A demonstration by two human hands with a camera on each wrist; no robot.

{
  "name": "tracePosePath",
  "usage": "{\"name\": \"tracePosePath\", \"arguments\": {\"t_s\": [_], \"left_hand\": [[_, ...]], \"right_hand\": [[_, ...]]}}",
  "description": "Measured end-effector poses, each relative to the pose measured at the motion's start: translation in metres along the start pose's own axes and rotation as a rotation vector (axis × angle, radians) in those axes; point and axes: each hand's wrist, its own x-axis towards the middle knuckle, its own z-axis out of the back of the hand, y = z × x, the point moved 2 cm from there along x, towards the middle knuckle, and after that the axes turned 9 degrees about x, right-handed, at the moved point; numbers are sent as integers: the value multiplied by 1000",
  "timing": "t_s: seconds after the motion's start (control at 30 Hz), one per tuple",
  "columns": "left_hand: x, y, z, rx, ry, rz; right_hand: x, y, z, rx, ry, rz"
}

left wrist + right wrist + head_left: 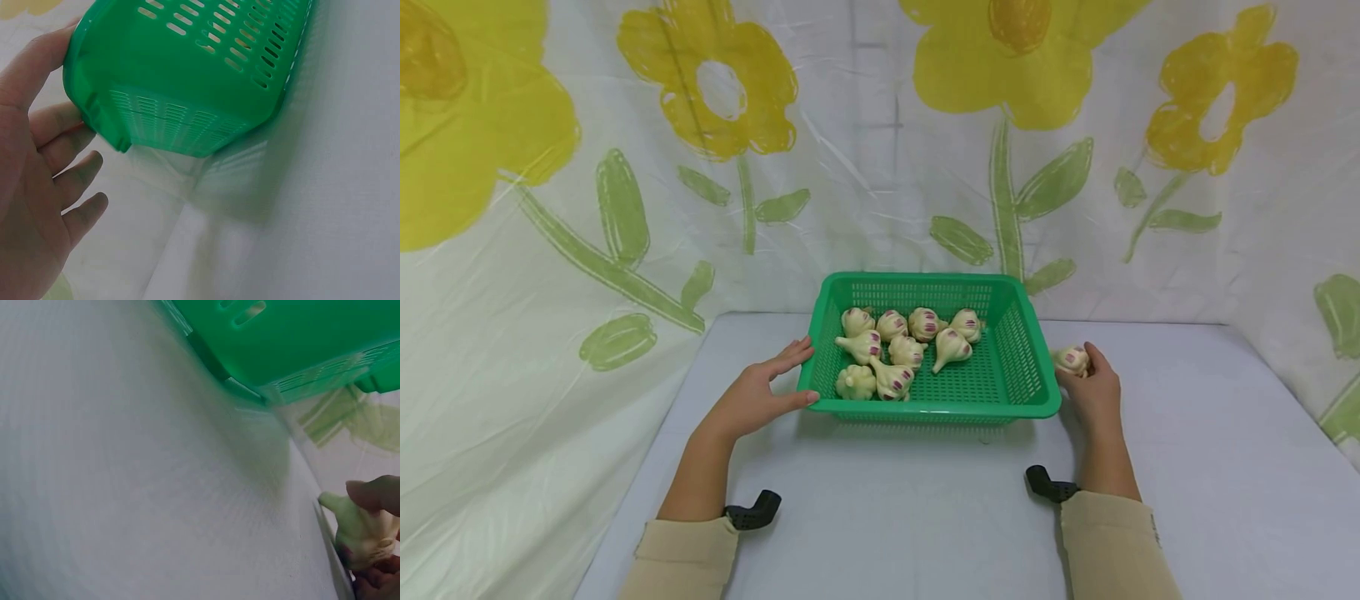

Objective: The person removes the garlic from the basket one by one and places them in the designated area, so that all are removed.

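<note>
A green plastic basket (925, 410) with slotted walls holds several garlic bulbs (906, 352), pale with purple streaks, mostly in its left half. My left hand (758, 396) rests against the basket's left end, thumb and fingers spread, with fingertips on the rim. In the left wrist view, its fingers (80, 178) stretch along the outside of the basket (175, 69). To the right of the basket, my right hand (1093, 392) holds one garlic bulb (1072, 360) between thumb and fingers. The right wrist view shows that bulb (362, 528) close over the tabletop, partly hidden by the hand.
A table with a white cover (910, 508) carries the basket, which stands near the back edge. Behind hangs a white curtain (857, 217) printed with yellow flowers and green leaves. Each wrist wears a black camera mount (752, 510).
</note>
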Motion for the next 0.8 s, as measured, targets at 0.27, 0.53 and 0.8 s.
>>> {"name": "tracePosePath", "arguments": {"t_s": [0.27, 0.53, 0.8], "left_hand": [[0, -1, 1, 4, -1, -10], [0, -1, 1, 5, 0, -2], [0, -2, 1, 5, 0, 5]], "right_hand": [[1, 0, -1, -14, 8, 15], [-1, 2, -1, -5, -3, 12], [-2, 4, 0, -9, 6, 10]]}}
